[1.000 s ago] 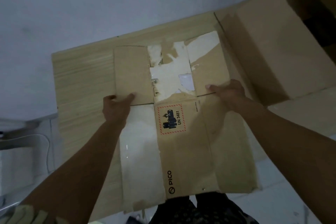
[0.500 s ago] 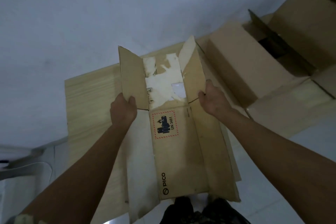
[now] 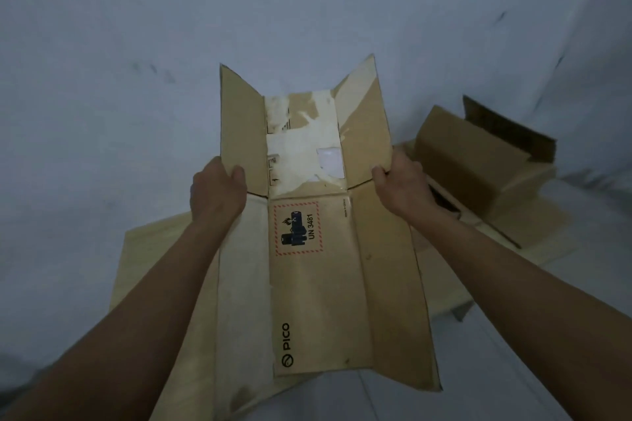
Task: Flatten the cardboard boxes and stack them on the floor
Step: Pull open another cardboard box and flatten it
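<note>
**Flattened PICO box lifted off the stack, held up in both hands**

Lifted since the earlier frames: the flattened box [image 3: 318, 284] was lying flat on the wooden board a second ago and is now raised toward the wall, side panels folded up into a trough. Both hands have moved up with it.

Left hand [image 3: 217, 191] grips the left panel at the crease, thumb curled over the inner face. Right hand [image 3: 402, 186] grips the right panel's edge at the same height, fingers wrapped behind, fingertips hidden.

Writing on the box: "PICO" with a round logo near the lower edge; a red-hatched battery warning label [image 3: 298, 228] reading "UN 3481" with black battery icons and a flame; small side print looks like "Made in China", barely legible. Upper flap has a torn white sticker [image 3: 304, 150], text gone; two small handling marks at its left edge, too small to read.

Wooden board [image 3: 154, 256] is below left, mostly covered by box and forearm. Another cardboard box [image 3: 478, 161], still unflattened with flaps open, sits at right on the floor; its base is partly hidden behind the right wrist. Grey wall [image 3: 136, 27] fills the background. Lower left box corner is cut off by the forearm.
</note>
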